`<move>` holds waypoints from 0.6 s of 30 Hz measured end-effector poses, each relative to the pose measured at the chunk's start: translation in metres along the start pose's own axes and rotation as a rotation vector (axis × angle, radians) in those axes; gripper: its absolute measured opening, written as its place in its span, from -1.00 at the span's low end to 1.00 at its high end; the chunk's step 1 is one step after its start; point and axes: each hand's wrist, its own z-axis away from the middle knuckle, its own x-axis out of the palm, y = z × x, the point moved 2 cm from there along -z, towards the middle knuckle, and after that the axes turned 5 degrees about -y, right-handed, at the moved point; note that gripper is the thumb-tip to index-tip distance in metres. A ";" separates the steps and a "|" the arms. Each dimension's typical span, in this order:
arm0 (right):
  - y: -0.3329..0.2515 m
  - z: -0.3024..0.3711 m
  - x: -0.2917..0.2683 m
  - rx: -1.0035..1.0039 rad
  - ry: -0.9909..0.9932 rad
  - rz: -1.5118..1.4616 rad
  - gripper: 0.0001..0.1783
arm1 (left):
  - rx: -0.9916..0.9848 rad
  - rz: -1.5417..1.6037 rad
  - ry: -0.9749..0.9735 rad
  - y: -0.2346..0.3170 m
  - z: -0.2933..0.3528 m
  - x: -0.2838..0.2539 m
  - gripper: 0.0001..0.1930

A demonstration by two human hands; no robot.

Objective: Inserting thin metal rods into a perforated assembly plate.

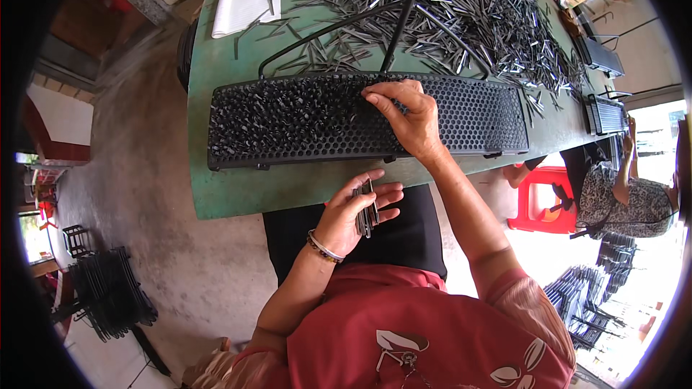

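A long black perforated tray (472, 117) lies across the near edge of the table. Thin dark strips (277, 112) stand upright in the holes of its left half, while the holes to the right of my right hand are bare. My right hand (412, 117) is over the tray's middle, thumb and forefinger pinched at the border of the filled part; what is between the fingertips is too small to make out. In front of the tray, palm up, my left hand (344, 217) holds a small bunch of thin dark strips (367, 212) under its thumb.
A large loose heap of similar strips (468, 11) covers the far side of the green table (223, 130). A bent black metal rod frame (328, 27) rises behind the tray. White paper (249, 7) lies far left. Another person (623, 198) is at the right by a red stool (530, 205).
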 end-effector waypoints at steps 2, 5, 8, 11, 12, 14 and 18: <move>0.001 0.001 0.000 -0.016 -0.027 -0.027 -0.89 | 0.002 -0.031 0.001 0.000 0.000 0.001 -0.58; 0.000 -0.001 0.000 -0.080 -0.031 -0.037 -0.89 | -0.003 -0.017 -0.006 -0.001 0.000 0.001 -0.59; 0.001 -0.001 0.001 -0.023 -0.003 -0.017 -0.89 | -0.002 -0.029 -0.009 -0.002 0.001 0.001 -0.59; 0.006 -0.003 0.001 -0.029 -0.004 -0.014 -0.89 | -0.009 -0.030 -0.004 -0.002 0.001 0.002 -0.61; 0.005 -0.003 0.001 -0.029 -0.004 -0.013 -0.89 | -0.009 -0.030 -0.004 -0.002 0.001 0.002 -0.61; 0.004 -0.003 0.002 -0.012 -0.006 -0.020 -0.87 | -0.007 -0.040 -0.004 -0.002 0.001 0.001 -0.61; 0.003 0.000 0.002 -0.050 -0.010 -0.021 -0.85 | -0.007 -0.040 -0.001 -0.001 0.001 0.001 -0.61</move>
